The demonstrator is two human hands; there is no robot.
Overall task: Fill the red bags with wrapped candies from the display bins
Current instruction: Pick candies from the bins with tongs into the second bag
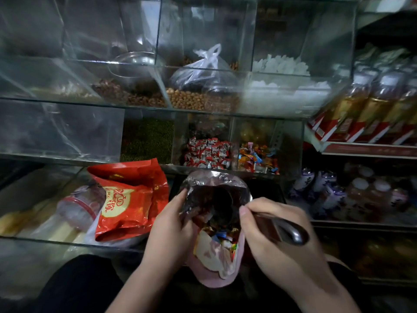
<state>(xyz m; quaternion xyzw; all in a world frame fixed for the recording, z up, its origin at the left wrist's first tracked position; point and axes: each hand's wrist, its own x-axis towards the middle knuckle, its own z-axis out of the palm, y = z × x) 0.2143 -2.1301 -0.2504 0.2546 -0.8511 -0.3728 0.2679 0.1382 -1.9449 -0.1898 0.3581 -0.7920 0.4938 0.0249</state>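
My left hand (pixel 171 224) grips the left rim of an open foil-lined bag (pixel 214 184) held low in front of me, with colourful wrapped candies (pixel 222 239) showing inside. My right hand (pixel 277 240) holds the handle of a dark metal scoop (pixel 284 229) whose bowl is tipped into the bag's mouth. Filled red bags (pixel 128 199) with gold print lie on the glass shelf to the left. Behind, one glass bin holds red-and-white wrapped candies (pixel 207 152) and the bin to its right holds mixed coloured candies (pixel 257 159).
Glass bins above hold peanuts (pixel 198 100), brown nuts (pixel 126 93), white pieces (pixel 279 64) and green beans (pixel 146 141). A plastic bag (pixel 200 68) sits in the peanut bin. Bottles (pixel 381 105) fill the shelves at right. A clear cup (pixel 79 206) lies beside the red bags.
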